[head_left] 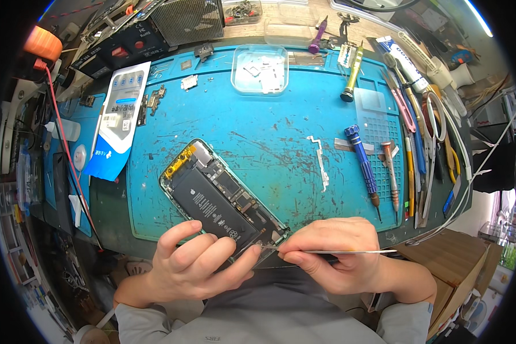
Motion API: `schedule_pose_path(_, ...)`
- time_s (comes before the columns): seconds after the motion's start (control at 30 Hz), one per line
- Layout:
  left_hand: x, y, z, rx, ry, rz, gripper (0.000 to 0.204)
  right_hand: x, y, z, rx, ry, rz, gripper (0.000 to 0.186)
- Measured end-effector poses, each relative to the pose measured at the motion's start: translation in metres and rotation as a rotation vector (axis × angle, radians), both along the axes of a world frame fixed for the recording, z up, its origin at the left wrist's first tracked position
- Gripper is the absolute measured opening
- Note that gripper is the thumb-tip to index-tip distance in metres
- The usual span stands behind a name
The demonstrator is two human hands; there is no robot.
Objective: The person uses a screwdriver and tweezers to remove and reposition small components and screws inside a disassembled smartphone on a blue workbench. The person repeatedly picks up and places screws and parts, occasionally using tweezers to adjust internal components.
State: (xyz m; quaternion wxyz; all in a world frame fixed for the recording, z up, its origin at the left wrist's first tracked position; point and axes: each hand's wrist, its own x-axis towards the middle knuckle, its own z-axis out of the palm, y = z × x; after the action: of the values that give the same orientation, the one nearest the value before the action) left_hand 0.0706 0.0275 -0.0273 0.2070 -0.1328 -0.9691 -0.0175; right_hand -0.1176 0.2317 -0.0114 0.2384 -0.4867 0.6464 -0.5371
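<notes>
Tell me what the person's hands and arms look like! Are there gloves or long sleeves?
No gloves: the left hand and the right hand are both bare, with no ring, watch or bracelet to be seen. The forearms are bare too. Plain light grey sleeves, the left sleeve and the right sleeve, stop around the elbows.

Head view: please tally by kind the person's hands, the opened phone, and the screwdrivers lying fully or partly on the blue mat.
Hands: 2 (left hand, right hand)
Opened phone: 1
Screwdrivers: 3 (blue screwdriver, yellow-green one, copper-coloured one)
Total: 6
</notes>
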Motion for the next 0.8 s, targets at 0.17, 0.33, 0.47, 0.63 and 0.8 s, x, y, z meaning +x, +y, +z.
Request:
schedule_pose_path(0.17, -0.0002, -0.0001, 0.0008, 0.000, -0.011, 0.007, 0.032, 0.0002, -0.0005, 0.0004, 0.002, 0.015, 0.000, 0.010)
schedule_pose_path(0.33, 0.0001, 0.0006, 0.0005, -0.003, -0.012, 0.014, 0.031, 0.0018, 0.0018, -0.0003, -0.011, -0.036, -0.038, 0.011)
schedule_pose_path(0.47, 0.0001, 0.0001, 0.0011, -0.008, -0.013, 0.011, 0.031, 0.0021, 0.0024, 0.0003, 0.000, -0.044, -0.058, 0.011)
schedule_pose_path(0.63, -0.0002, -0.0001, -0.0010, -0.019, 0.010, 0.004, 0.031, 0.0009, 0.0016, 0.0000, 0.003, 0.000, -0.048, 0.011)
schedule_pose_path(0.8, -0.0006, 0.0002, -0.0006, -0.016, 0.009, 0.010, 0.031, 0.0011, 0.0014, -0.0008, -0.002, 0.012, -0.042, 0.012)
